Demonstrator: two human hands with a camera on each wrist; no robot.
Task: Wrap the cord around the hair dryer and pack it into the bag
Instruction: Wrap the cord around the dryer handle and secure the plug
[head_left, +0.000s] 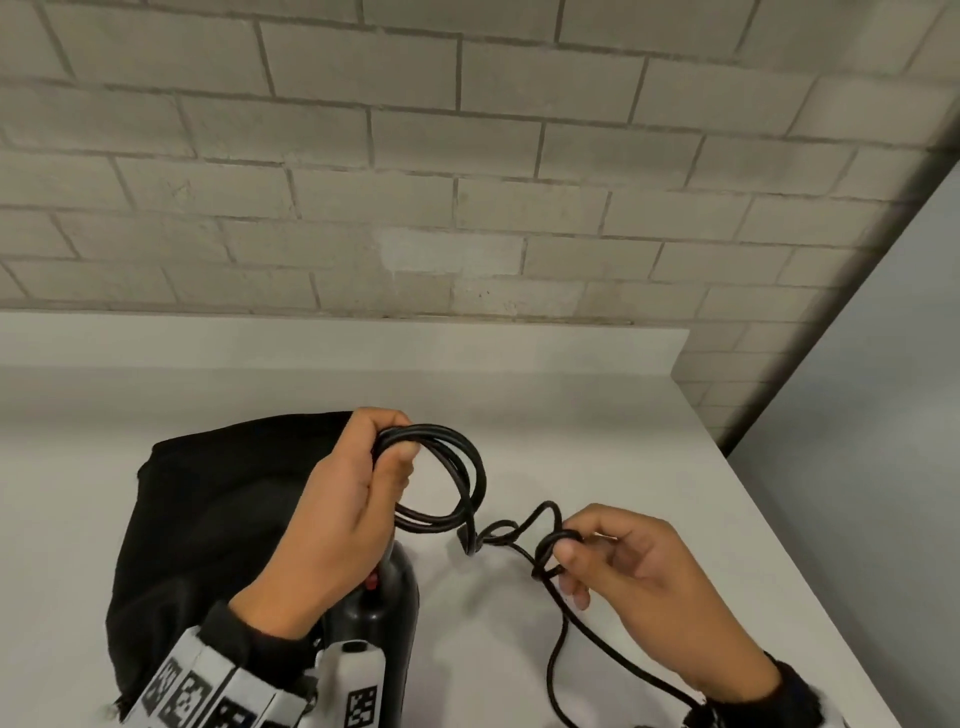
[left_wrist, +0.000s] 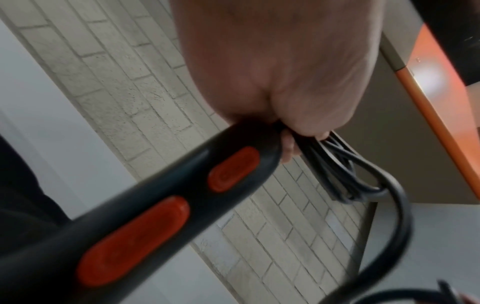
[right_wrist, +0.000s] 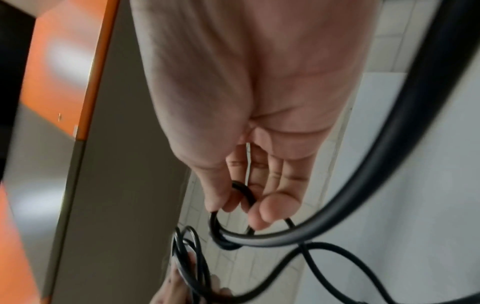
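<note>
Coiled cord (head_left: 441, 478) and hair dryer (head_left: 389, 587) handle being gripped by left hand (head_left: 332, 514); loose cord section being pinched by right hand (head_left: 623, 566) fingers; bag (head_left: 208, 499) lying behind.

Your head camera looks forward and down over the table (head_left: 571, 415) toward a brick wall (head_left: 467, 156), with both hands low in the picture at middling range. Your left wrist camera sits right behind the left hand (left_wrist: 280, 67), looking along it, very close, at the dryer (left_wrist: 161, 201) and the cord (left_wrist: 363, 176), wall beyond. Your right wrist camera looks along the right hand (right_wrist: 259, 102), equally close, toward the fingers (right_wrist: 278, 207). All three views share the cord and wall; the right wrist view also catches the left hand's fingertips at its lower edge
</note>
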